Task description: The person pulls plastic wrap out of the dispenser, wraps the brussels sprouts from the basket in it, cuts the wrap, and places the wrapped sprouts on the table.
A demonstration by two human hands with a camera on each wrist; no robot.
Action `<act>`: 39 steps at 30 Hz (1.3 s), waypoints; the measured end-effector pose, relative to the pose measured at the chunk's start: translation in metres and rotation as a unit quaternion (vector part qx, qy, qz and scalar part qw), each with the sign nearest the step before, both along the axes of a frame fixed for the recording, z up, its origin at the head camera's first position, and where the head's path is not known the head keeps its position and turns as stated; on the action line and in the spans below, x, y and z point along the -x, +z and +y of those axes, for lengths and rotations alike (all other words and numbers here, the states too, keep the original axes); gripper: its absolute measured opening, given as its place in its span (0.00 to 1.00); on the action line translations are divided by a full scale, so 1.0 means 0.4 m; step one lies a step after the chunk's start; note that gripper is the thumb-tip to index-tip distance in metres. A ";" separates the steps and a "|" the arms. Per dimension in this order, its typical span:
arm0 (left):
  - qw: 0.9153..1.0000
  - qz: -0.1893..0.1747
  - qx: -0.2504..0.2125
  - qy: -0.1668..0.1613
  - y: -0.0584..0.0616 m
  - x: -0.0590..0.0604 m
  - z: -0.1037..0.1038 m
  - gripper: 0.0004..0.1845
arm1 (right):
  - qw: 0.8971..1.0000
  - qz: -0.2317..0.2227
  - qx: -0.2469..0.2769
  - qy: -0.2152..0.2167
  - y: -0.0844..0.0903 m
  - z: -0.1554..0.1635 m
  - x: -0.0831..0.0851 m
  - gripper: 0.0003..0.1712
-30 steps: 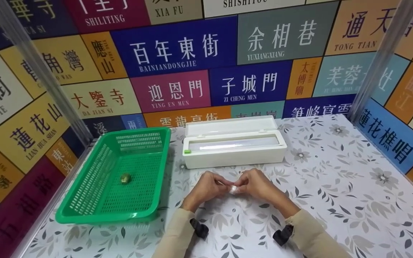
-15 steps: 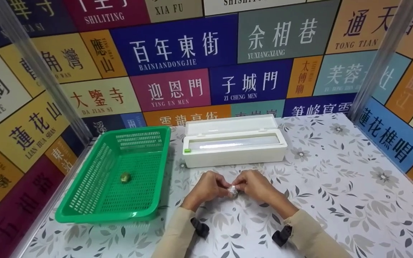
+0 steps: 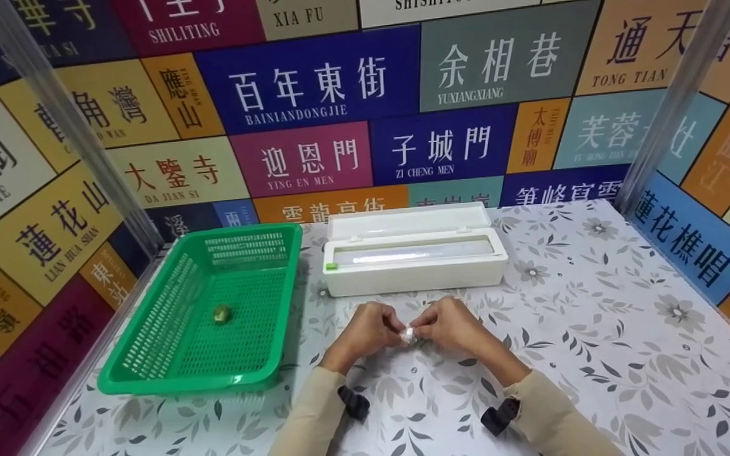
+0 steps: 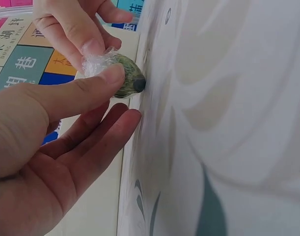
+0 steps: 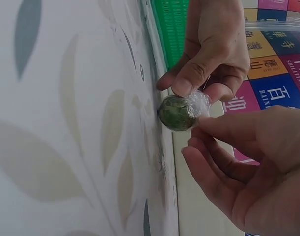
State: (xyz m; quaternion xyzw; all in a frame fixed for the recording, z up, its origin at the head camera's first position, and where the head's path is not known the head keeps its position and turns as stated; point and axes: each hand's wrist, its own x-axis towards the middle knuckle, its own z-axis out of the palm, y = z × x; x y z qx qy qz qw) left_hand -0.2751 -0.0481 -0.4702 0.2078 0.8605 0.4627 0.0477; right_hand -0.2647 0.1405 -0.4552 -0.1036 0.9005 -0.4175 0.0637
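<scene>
From my remote stn., I view wall (image 3: 308,82) of multicol. sign panels behind floral-print table (image 3: 599,354); L hand (image 3: 367,330) & R hand (image 3: 452,327) pinch film-wrapped green item (image 5: 177,113) btwn them, nr. white box (image 3: 416,280).

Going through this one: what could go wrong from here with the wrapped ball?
The plastic wrap might tear, since it looks thin and crumpled under the left grip and right grip. The small green ball could slip and roll across the table, as only fingertips seem to hold it.
</scene>
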 end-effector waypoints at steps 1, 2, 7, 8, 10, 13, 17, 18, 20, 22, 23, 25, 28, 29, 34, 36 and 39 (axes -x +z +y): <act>1.000 0.005 0.002 -0.003 0.001 -0.001 0.001 0.07 | 1.000 -0.007 0.001 0.011 0.002 0.002 -0.002 0.06; 1.000 0.010 0.005 -0.005 0.001 -0.001 0.001 0.07 | 1.000 -0.016 0.002 0.020 0.004 0.004 -0.003 0.08; 0.999 0.023 0.021 -0.015 0.001 -0.005 0.003 0.07 | 0.999 -0.014 -0.001 0.032 0.000 0.007 -0.005 0.11; 0.999 0.024 0.024 -0.019 0.003 -0.005 0.002 0.07 | 1.000 -0.009 -0.004 0.025 -0.001 0.006 -0.005 0.11; 0.999 0.022 0.029 -0.032 0.009 -0.004 -0.002 0.07 | 1.000 0.007 -0.010 0.015 -0.003 0.004 -0.007 0.10; 0.998 0.003 0.033 -0.044 0.019 -0.004 -0.011 0.06 | 1.000 0.012 -0.012 0.001 -0.002 0.002 -0.008 0.10; 0.998 -0.058 0.007 -0.032 0.020 0.000 -0.018 0.10 | 1.000 -0.002 -0.010 -0.010 -0.001 0.000 -0.007 0.08; 0.998 -0.066 0.003 -0.024 0.018 0.001 -0.017 0.11 | 1.000 -0.007 -0.009 -0.012 -0.001 0.000 -0.007 0.08; 0.998 -0.069 -0.002 -0.012 0.013 0.003 -0.013 0.12 | 1.000 -0.017 -0.008 -0.016 -0.002 0.001 -0.005 0.07; 0.998 -0.066 0.000 0.002 0.009 0.004 -0.009 0.10 | 1.000 -0.024 -0.003 -0.016 -0.003 0.002 -0.004 0.07; 0.998 -0.064 0.002 0.010 0.008 0.004 -0.008 0.08 | 1.000 -0.026 0.000 -0.014 -0.003 0.003 -0.003 0.07; 0.997 -0.074 -0.004 0.023 0.004 0.004 -0.008 0.06 | 1.000 -0.020 0.006 -0.002 -0.004 0.005 -0.003 0.10; 0.990 -0.128 -0.040 0.036 0.001 0.002 -0.013 0.05 | 0.999 -0.007 0.017 0.027 -0.005 0.006 -0.002 0.19; 0.987 -0.146 -0.052 0.038 0.001 0.002 -0.016 0.05 | 0.999 0.001 0.018 0.039 -0.006 0.006 -0.003 0.20; 0.978 -0.196 -0.071 0.033 0.008 0.000 -0.029 0.05 | 0.998 0.016 0.018 0.066 -0.003 0.004 -0.007 0.15; 0.975 -0.209 -0.070 0.033 0.011 0.000 -0.031 0.06 | 0.998 0.020 0.016 0.063 -0.003 0.003 -0.008 0.12; 0.969 -0.230 -0.077 0.044 0.011 0.001 -0.030 0.08 | 0.998 0.024 0.015 0.062 -0.003 -0.002 -0.007 0.11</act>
